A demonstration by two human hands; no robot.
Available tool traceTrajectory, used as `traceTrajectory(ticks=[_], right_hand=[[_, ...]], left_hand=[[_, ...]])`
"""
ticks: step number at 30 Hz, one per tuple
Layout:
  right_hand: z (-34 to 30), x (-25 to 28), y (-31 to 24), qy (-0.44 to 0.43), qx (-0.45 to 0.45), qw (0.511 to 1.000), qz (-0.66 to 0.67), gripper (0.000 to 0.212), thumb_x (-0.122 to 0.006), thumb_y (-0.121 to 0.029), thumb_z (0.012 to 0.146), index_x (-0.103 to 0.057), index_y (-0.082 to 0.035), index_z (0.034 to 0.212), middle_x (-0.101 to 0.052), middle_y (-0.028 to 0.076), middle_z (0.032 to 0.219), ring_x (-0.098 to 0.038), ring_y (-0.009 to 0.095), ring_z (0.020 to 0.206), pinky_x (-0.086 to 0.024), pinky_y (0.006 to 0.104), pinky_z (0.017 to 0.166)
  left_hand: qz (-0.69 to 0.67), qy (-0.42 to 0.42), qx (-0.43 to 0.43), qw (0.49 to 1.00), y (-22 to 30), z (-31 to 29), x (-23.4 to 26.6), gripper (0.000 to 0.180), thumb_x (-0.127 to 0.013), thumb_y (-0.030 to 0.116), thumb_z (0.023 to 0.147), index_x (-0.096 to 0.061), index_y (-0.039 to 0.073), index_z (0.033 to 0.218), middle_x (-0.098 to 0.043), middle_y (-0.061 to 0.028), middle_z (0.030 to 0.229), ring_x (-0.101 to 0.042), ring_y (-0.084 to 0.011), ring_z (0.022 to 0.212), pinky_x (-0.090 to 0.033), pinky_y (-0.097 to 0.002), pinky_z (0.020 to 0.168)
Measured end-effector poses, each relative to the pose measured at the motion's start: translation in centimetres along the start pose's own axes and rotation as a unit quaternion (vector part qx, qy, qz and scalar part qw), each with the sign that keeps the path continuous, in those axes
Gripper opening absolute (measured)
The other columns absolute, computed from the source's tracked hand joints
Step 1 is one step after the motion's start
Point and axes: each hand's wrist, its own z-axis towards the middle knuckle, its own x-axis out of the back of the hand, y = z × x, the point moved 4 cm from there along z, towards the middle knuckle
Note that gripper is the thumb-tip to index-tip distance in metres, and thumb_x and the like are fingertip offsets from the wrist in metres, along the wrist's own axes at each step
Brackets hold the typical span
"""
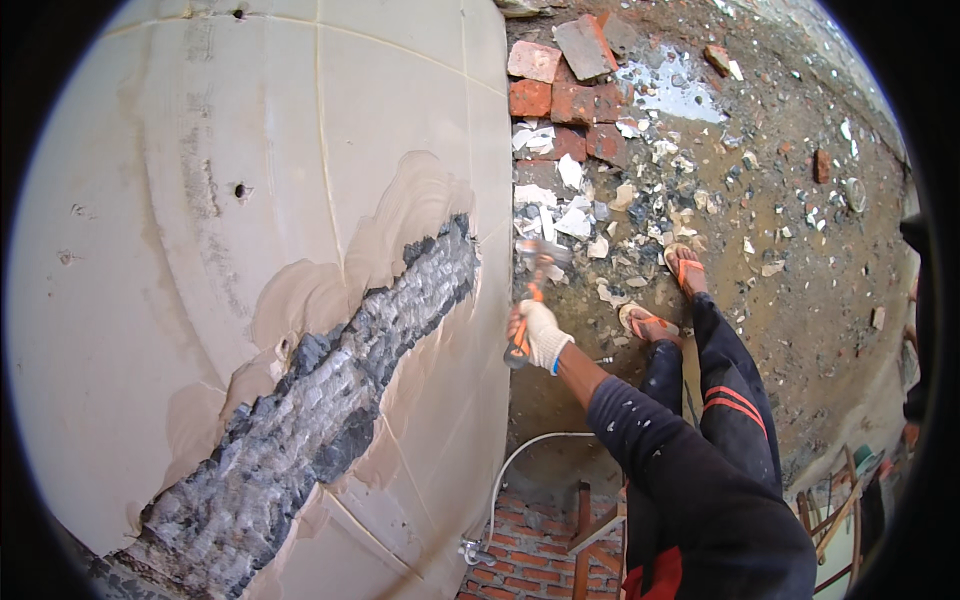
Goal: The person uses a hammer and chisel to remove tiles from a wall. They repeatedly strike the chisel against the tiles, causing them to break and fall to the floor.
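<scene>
One hammer shows in my feed, orange and black below, its greyish upper end blurred. I see it near the edge of a pale wall scarred by a ragged grey groove. The gloved right hand grasps the hammer; the left hand is out of view, its state I cannot tell.

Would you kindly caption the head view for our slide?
A gloved hand grips an orange-and-black hammer beside a pale wall with a rough grey strip.
</scene>
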Motion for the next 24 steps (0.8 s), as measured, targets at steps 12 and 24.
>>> traceTrajectory(ticks=[12, 24], right_hand=[[-2.1, 0.2, 0.1, -0.010, -0.015, 1.000, 0.002, 0.012, -0.042, -0.011, 0.079, -0.041, -0.011, 0.067, -0.040, 0.000, 0.054, -0.040, 0.013, 0.042, -0.037, 0.0273, 0.039], [-8.0, 11.2, -7.9, 0.001, -0.026, 0.819, -0.573, 0.010, -0.052, -0.015, 0.073, -0.047, -0.008, 0.067, -0.050, 0.008, 0.056, -0.052, 0.018, 0.046, -0.041, 0.0306, 0.041]], left_hand=[[-0.016, 0.028, -0.005, 0.999, 0.4, 0.5, 0.1, 0.041, -0.042, 0.040, 0.092, -0.056, 0.002, 0.097, -0.058, -0.0072, 0.089, -0.049, -0.0273, 0.082, -0.036, -0.0417, 0.082], [0.030, 0.021, 0.052, 0.998, -0.2, 1.1, 0.3, 0.040, -0.042, 0.041, 0.092, -0.058, 0.004, 0.092, -0.058, -0.0069, 0.081, -0.051, -0.0286, 0.078, -0.040, -0.0439, 0.077]])
